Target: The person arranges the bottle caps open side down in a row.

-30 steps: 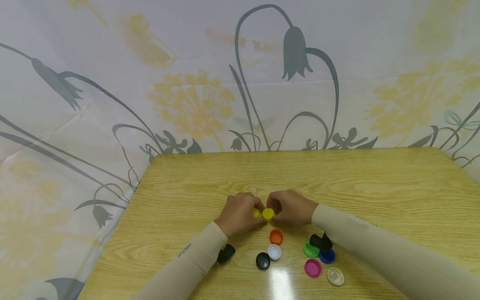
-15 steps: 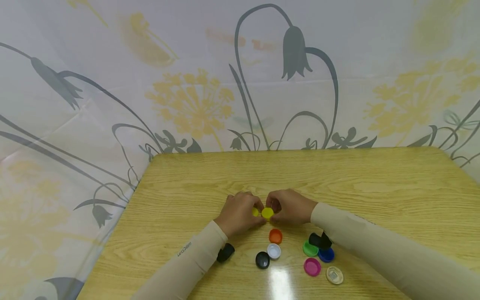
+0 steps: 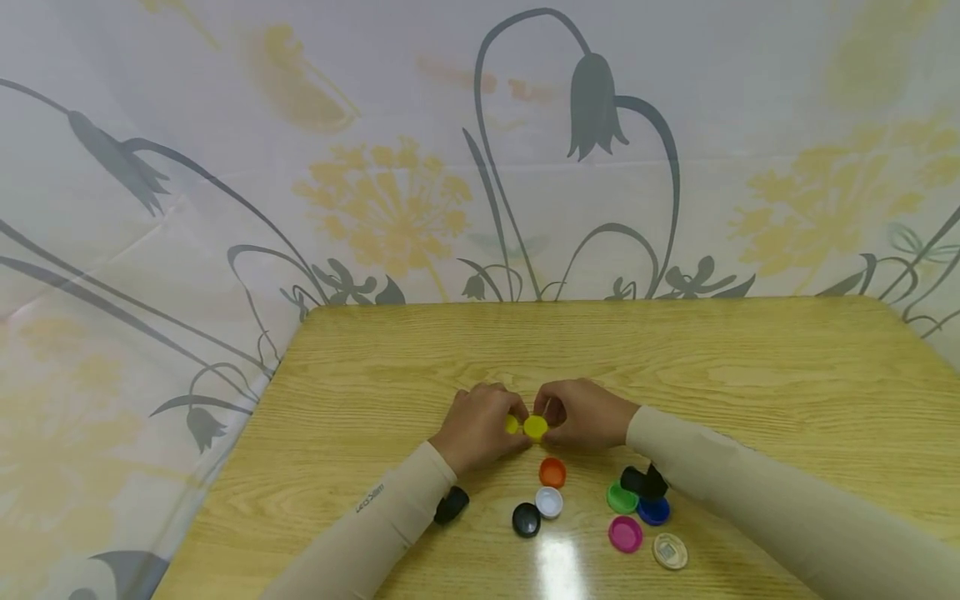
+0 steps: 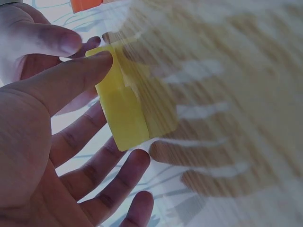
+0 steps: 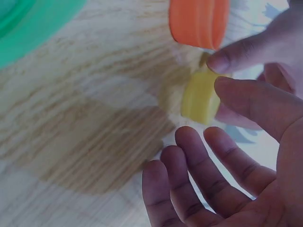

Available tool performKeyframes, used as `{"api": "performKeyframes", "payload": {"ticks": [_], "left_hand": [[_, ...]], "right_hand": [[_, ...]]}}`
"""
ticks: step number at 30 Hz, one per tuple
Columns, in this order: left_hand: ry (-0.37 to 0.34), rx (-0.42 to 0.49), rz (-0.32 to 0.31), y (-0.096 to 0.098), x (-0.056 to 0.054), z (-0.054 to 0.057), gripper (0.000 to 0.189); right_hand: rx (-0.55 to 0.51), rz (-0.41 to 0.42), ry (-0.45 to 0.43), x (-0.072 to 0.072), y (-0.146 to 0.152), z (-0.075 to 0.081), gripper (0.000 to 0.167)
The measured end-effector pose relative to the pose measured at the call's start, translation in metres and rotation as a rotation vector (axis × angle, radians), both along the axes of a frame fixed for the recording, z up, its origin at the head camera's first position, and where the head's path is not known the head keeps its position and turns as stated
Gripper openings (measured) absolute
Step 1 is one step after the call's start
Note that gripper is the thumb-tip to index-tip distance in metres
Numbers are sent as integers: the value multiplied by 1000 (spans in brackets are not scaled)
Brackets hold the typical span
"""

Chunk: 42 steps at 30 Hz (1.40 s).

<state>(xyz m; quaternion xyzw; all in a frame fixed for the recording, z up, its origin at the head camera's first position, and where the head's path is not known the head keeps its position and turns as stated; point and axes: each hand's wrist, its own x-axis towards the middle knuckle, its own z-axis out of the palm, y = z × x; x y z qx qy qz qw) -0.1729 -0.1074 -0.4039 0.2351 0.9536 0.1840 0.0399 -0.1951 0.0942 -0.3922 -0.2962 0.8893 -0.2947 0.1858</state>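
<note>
Two yellow plastic caps stand side by side between the hands on the table. The left hand (image 3: 483, 425) pinches the left yellow cap (image 3: 512, 424), its thumb on the near side in the left wrist view. The right hand (image 3: 585, 414) pinches the right yellow cap (image 3: 536, 428) between thumb and index finger. Its remaining fingers (image 5: 189, 170) spread loosely in the right wrist view. Most of the left cap is hidden by the left hand in the head view. Just in front of the hands lies an orange cap (image 3: 552, 472).
Nearer the front of the wooden table (image 3: 360, 350) lie a white cap (image 3: 549, 502) and a black cap (image 3: 527, 520). Under the right forearm are a green cap (image 3: 622, 498), a blue cap (image 3: 654, 511), a pink cap (image 3: 626, 534) and a cream cap (image 3: 670, 551). A patterned cloth (image 3: 405, 200) hangs behind.
</note>
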Motion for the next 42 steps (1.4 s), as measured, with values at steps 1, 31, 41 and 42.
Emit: {"api": "performKeyframes", "payload": {"ticks": [1, 31, 41, 42], "left_hand": [[-2, -1, 1, 0, 0, 0, 28], [-155, 172, -105, -22, 62, 16, 17], [-209, 93, -170, -28, 66, 11, 32], [-213, 83, -177, -28, 66, 10, 34]], "right_hand": [[-3, -7, 2, 0, 1, 0, 27], [-295, 22, 274, 96, 10, 0, 10], [-270, 52, 229, 104, 5, -6, 12], [-265, 48, 216, 105, 5, -7, 12]]}}
